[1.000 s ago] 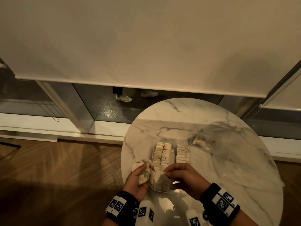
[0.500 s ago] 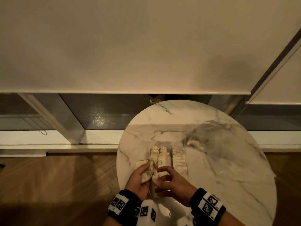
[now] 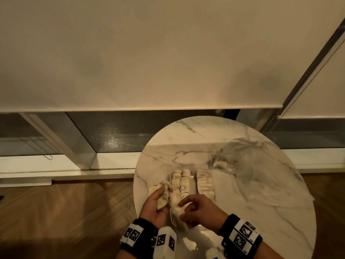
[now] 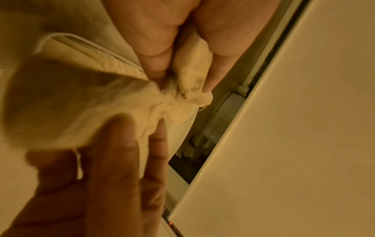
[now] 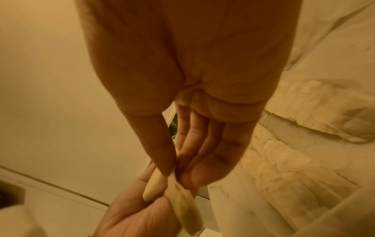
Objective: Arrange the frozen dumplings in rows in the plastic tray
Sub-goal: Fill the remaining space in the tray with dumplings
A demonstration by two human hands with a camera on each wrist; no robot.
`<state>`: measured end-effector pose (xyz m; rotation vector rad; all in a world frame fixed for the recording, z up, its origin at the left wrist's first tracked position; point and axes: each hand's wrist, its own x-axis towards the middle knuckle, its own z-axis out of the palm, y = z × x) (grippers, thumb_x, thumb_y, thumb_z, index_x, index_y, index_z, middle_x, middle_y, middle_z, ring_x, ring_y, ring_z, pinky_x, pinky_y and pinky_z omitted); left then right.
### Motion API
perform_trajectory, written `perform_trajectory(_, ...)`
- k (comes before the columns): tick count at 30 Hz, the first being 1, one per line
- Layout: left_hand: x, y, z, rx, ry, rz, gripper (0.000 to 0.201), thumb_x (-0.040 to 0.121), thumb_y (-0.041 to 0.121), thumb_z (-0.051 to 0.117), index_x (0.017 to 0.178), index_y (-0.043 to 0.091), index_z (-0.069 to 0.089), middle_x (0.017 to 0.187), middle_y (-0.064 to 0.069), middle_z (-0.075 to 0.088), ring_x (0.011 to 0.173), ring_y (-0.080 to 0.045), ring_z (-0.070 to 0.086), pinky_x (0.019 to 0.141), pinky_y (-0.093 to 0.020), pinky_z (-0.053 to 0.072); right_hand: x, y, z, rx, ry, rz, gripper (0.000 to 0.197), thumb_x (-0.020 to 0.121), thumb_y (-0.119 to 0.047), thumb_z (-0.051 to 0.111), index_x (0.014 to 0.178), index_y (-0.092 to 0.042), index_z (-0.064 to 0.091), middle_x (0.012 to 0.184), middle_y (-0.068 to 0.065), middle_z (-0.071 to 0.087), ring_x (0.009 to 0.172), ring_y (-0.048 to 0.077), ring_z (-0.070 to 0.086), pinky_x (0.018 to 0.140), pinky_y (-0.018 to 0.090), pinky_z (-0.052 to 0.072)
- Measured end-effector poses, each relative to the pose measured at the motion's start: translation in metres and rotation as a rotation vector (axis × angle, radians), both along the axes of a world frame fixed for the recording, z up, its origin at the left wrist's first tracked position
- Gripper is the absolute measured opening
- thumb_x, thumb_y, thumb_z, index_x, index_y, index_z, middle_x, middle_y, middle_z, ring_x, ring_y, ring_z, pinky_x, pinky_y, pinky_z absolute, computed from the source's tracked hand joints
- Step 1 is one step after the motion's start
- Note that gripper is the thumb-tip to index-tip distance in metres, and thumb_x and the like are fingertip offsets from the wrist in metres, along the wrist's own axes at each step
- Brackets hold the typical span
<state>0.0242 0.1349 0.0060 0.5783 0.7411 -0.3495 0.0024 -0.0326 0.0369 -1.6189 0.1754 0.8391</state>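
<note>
A clear plastic tray [image 3: 193,181] sits on the round marble table [image 3: 186,139], holding rows of pale frozen dumplings [image 3: 182,182]. My left hand [image 3: 162,200] hovers at the tray's near left corner and grips a couple of dumplings [image 4: 192,72] between thumb and fingers. Right beside it, my right hand [image 3: 182,211] pinches one dumpling [image 5: 183,202] between thumb and fingertips, above the near end of the left row. In the right wrist view the filled rows [image 5: 284,176] lie to the right of my fingers.
A crumpled clear plastic bag [image 3: 252,165] lies on the table's right half with a loose dumpling [image 3: 218,163] at its mouth. The table's left edge [image 3: 135,184] drops to a wooden floor. A roller blind and window frame stand behind.
My right hand has moved from the tray's near end towards my left hand and now pinches a dumpling beside it. The left hand has stayed in place. My head view shifted.
</note>
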Motion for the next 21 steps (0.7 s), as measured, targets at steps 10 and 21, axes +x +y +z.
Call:
perform_trajectory(10, 0.000, 0.026, -0.010, 0.036, 0.033, 0.087, 0.011, 0.097, 0.007, 0.053, 0.094, 0.006, 0.063, 0.073, -0.009, 0.071, 0.062, -0.018, 0.072, 0.053, -0.028, 0.059, 0.007, -0.013, 0.003, 0.220, 0.152, -0.080, 0.019, 0.061, -0.003, 0.069, 0.080, -0.005, 0.074, 0.077, 0.014, 0.060, 0.069, 0.023, 0.058, 0.062, 0.031, 0.049)
perform_trajectory(21, -0.009, 0.040, -0.012, -0.015, 0.071, 0.179, 0.016, 0.098, 0.005, 0.049, 0.088, 0.005, 0.061, 0.066, -0.010, 0.070, 0.055, -0.019, 0.070, 0.053, -0.030, 0.057, 0.033, -0.030, 0.029, 0.303, -0.044, -0.310, 0.005, 0.086, -0.011, 0.069, 0.082, -0.009, 0.068, 0.076, 0.011, 0.064, 0.065, 0.020, 0.058, 0.052, 0.029, 0.045)
